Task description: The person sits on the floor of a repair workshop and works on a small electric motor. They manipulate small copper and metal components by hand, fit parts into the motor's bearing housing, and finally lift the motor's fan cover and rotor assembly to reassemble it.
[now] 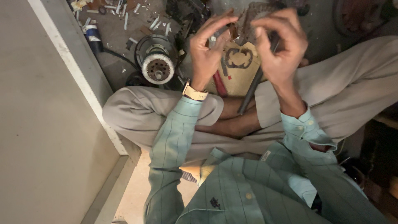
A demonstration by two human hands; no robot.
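Observation:
I sit cross-legged on the floor. My left hand [209,49], with a tan watch at the wrist, and my right hand [280,45] are raised together over my lap. Between their fingertips they hold a thin, dark, ragged brown sheet [245,23] with holes cut in it. Below the hands a tan cardboard piece [238,68] with a cut-out outline lies on my legs. A dark metal rod [251,93] rests slanted across my shin, and a red-handled tool [219,83] lies beside the cardboard.
A round motor part [156,58] with a white toothed ring stands on the floor at the upper left, beside a blue and white can [93,37] and scattered white scraps. A pale wall panel [49,124] fills the left. Dark clutter sits at the right.

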